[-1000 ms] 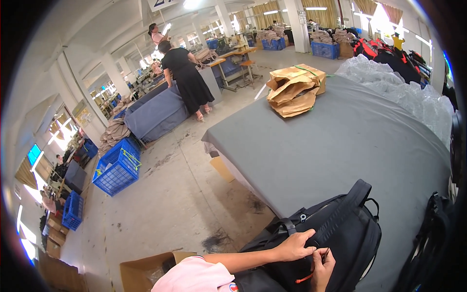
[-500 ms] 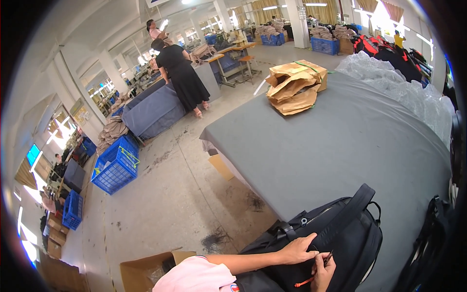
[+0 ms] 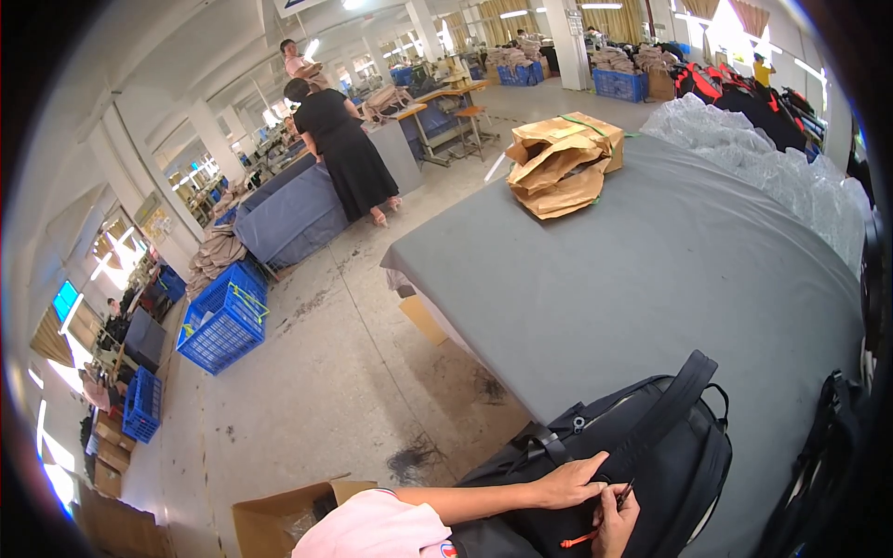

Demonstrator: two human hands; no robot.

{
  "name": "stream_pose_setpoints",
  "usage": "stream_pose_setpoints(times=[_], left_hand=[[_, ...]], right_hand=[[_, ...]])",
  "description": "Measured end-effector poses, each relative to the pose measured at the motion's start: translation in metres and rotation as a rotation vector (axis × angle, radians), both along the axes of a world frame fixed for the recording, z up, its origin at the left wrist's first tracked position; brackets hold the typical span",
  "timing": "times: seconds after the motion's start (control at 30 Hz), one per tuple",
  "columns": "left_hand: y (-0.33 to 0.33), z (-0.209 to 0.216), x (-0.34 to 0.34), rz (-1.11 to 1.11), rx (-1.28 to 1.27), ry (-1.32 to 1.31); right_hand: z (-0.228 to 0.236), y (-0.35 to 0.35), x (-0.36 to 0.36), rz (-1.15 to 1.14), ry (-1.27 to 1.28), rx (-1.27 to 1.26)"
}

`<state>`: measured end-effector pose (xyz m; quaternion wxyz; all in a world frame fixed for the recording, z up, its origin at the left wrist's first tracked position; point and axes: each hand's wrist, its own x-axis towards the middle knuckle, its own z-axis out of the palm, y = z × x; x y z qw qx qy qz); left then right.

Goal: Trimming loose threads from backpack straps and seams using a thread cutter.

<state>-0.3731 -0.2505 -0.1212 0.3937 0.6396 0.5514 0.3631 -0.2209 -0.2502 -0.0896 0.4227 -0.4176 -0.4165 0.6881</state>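
A black backpack [image 3: 670, 465] lies on the near edge of the grey-covered table. Its strap and top handle stick up toward the far right. My left hand [image 3: 566, 482] rests on the pack, index finger stretched out and thumb apart from it; the other fingers are partly hidden. Close beside that thumb, my right hand [image 3: 616, 521] is closed on a small black pointed tool [image 3: 627, 490], whose exact kind I cannot make out. An orange cord [image 3: 579, 539] hangs out on the left side of this hand.
On the grey-covered table [image 3: 577, 307] sits a crumpled brown paper bag [image 3: 558, 172], with clear plastic wrap [image 3: 753, 153] behind. Black straps [image 3: 819, 456] lie at right. An open cardboard box [image 3: 270, 521] and a blue crate [image 3: 223, 321] stand left. A person in black [image 3: 339, 149] stands beyond.
The view has shifted very slightly. My right hand and the tool have moved a tiny bit left; my left hand stays on the backpack.
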Motion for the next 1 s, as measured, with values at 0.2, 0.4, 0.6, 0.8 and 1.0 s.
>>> stream_pose_setpoints(times=[0.2, 0.4, 0.6, 0.8, 1.0], left_hand=[[0.001, 0.028, -0.001, -0.040, -0.112, 0.022], [0.001, 0.024, -0.002, -0.026, -0.127, 0.005], [0.001, 0.029, -0.001, -0.035, -0.142, 0.024], [0.001, 0.028, 0.001, -0.026, -0.113, 0.026], [0.002, 0.022, 0.002, -0.022, -0.081, 0.006]], right_hand=[[0.000, 0.000, 0.001, 0.002, -0.014, -0.001], [0.004, -0.001, 0.000, -0.003, -0.012, -0.013], [-0.001, 0.000, 0.003, 0.003, -0.030, -0.002], [-0.028, 0.002, 0.006, -0.078, 0.016, 0.002], [-0.029, 0.003, 0.006, -0.077, -0.013, 0.002]])
